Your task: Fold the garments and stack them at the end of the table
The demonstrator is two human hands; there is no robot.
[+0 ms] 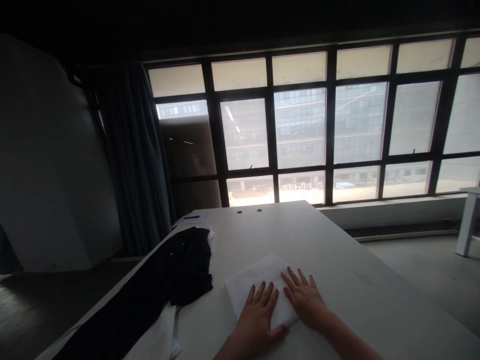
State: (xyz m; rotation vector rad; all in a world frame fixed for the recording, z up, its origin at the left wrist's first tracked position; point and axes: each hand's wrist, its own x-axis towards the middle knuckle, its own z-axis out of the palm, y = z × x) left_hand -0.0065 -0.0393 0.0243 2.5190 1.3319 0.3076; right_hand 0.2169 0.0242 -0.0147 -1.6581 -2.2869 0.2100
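The folded white cloth (259, 273) is lying flat on the counter (337, 280), directly beneath the left hand (261, 312), which is resting palm-down and spread wide, while the right hand (304, 296), likewise flat and splayed, is covering the cloth's right edge.

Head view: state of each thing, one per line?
White cloth: folded, flat on the table
Left hand: open, palm down on the cloth
Right hand: open, palm down, over the cloth's edge
Dark garment: laid along the table's left side
Pen: lying flat
Curtain: gathered, hanging
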